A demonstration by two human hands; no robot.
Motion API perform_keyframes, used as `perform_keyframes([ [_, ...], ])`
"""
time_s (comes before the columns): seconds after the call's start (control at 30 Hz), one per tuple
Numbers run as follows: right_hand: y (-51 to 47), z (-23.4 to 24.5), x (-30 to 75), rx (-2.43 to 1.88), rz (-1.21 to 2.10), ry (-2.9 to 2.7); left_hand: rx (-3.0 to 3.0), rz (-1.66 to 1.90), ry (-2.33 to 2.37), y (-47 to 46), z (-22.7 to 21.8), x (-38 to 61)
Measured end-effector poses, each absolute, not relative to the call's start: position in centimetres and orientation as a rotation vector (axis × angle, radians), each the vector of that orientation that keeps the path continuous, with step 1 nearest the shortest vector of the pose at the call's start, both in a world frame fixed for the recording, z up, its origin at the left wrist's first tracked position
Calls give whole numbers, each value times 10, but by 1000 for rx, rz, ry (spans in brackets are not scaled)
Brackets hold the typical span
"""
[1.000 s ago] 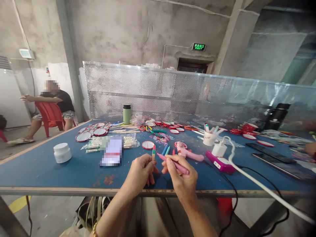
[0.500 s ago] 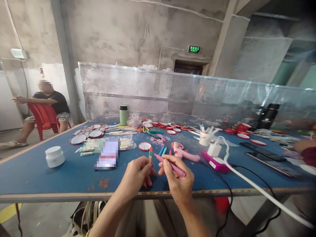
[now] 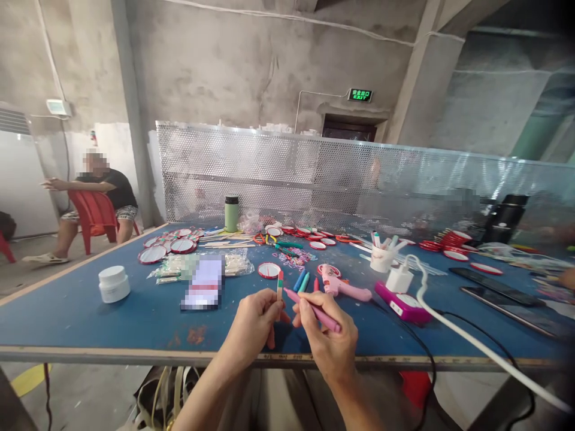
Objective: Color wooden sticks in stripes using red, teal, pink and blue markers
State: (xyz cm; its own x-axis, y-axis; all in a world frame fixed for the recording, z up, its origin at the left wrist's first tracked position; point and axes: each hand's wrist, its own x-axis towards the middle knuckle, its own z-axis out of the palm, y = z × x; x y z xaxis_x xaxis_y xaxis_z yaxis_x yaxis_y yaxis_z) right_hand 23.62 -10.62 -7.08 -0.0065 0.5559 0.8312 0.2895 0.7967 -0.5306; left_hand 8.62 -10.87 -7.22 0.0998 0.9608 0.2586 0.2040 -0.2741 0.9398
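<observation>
Hardly anything has moved since half a second ago: the view has swung slightly, so the things on the counter sit a little further right in the head view. Both hands keep the same pose at the near edge.

The left hand has its grip clamped on a thin wooden stick. It holds the stick upright between thumb and fingers, with the red and green painted end uppermost. The right hand has its grip closed around a pink marker, held like a pen. The marker slants up to the left and its tip lies just beside the stick; I cannot tell if they touch.

Just beyond the hands lie loose blue and teal markers, a red-rimmed disc and a pink glue gun. To the right a white charger stands on a pink power bank, and its white cable runs off to the right. A white cup holding pens stands behind them. To the left are a white jar and a cluster of further discs. A green flask stands upright near the perforated metal screen. Another person sits on a red chair, well apart from the counter.
</observation>
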Motion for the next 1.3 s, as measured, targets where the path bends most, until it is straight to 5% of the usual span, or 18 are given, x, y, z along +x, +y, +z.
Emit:
perform_keyframes([
  [1.3, -109, -69, 234, -601, 46, -1702, 1639, 1264, 1165, -113, -71, 87],
])
